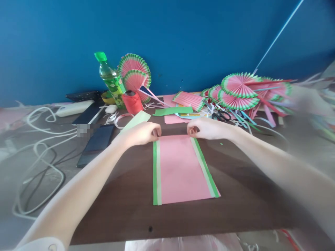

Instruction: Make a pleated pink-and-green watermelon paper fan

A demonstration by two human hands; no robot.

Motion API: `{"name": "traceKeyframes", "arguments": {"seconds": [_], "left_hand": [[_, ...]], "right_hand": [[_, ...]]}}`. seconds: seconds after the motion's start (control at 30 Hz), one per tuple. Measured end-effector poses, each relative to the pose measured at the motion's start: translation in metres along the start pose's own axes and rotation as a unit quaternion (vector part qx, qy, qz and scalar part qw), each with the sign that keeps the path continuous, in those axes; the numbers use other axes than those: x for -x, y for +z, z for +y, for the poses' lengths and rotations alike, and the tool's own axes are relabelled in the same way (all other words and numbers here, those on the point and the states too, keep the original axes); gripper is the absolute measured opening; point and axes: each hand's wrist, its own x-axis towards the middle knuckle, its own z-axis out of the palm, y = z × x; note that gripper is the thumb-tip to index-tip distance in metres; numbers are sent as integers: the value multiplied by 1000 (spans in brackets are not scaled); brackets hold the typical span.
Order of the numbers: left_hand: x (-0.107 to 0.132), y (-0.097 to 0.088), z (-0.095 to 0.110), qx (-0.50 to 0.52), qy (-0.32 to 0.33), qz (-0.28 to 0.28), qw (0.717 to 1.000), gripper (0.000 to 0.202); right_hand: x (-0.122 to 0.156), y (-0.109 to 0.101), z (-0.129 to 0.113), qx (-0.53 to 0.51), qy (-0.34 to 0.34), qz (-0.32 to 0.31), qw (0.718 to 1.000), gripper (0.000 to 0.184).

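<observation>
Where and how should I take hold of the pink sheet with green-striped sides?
Probably pinch the far edge of the pink sheet near its two corners, coming from either side, where the left hand and right hand are. It looks thin and mostly flat on the brown table, so a thumb-and-finger pinch should suit better than grabbing the middle.
</observation>
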Motion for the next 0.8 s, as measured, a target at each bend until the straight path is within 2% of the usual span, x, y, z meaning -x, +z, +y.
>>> {"name": "traceKeyframes", "arguments": {"seconds": [0.3, 0.43, 0.8], "left_hand": [[2, 1, -1, -57, 5, 12, 998, 17], [2, 3, -1, -82, 1, 14, 997, 18], [9, 1, 19, -179, 22, 22, 983, 10]], "right_hand": [[0, 3, -5, 76, -34, 25, 996, 11], [-2, 5, -8, 100, -18, 21, 995, 13], [0, 10, -18, 185, -16, 17, 983, 21]]}}
